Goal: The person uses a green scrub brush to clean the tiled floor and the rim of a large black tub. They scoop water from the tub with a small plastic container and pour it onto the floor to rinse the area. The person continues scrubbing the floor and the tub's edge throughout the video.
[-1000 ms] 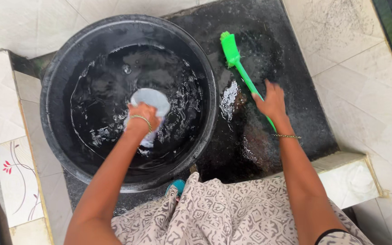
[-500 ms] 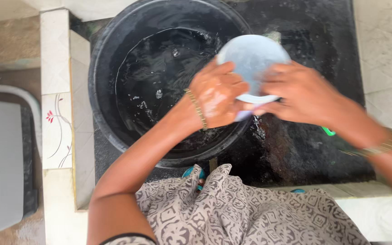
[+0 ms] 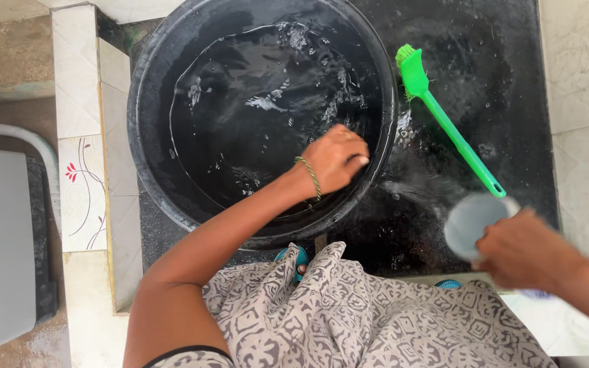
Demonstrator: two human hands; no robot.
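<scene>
A black tub (image 3: 172,204) of water runs past the top edge — its far rim is cut off. The left hand (image 3: 334,160) curls inward, fingertips hidden. The right hand (image 3: 523,257), motion-blurred, covers part of a pale round lid (image 3: 472,221) — the forearm leaves the frame at right.
</scene>
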